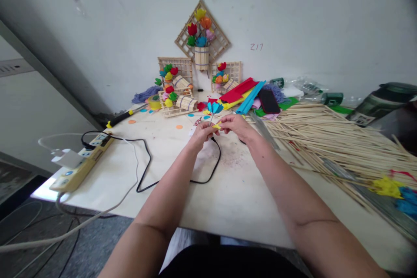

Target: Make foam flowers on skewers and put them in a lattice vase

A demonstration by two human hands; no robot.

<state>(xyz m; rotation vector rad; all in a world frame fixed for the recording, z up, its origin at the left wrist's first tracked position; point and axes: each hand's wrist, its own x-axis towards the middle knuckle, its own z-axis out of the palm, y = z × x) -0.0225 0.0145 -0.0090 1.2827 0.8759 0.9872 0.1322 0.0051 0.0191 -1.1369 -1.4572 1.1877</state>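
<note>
Over the middle of the table, my left hand (204, 131) is closed around the thin stem of a blue paper flower (215, 107), whose petals point up and away from me. Close beside it, my right hand (237, 125) pinches a small yellow paper piece (216, 126), which lies between the fingertips of both hands. Whether the yellow piece touches the stem I cannot tell. A black cable (219, 156) ends in a plug or tool just under my left hand; its far part is hidden.
Bamboo sticks (325, 134) spread over the right side. Behind my hands lie red paper (239, 89), blue paper (250, 97) and a dark phone (269, 101). Lattice frames with paper flowers (175, 67) stand at the wall. A power strip (81, 163) is at left, a flask (379, 104) at right.
</note>
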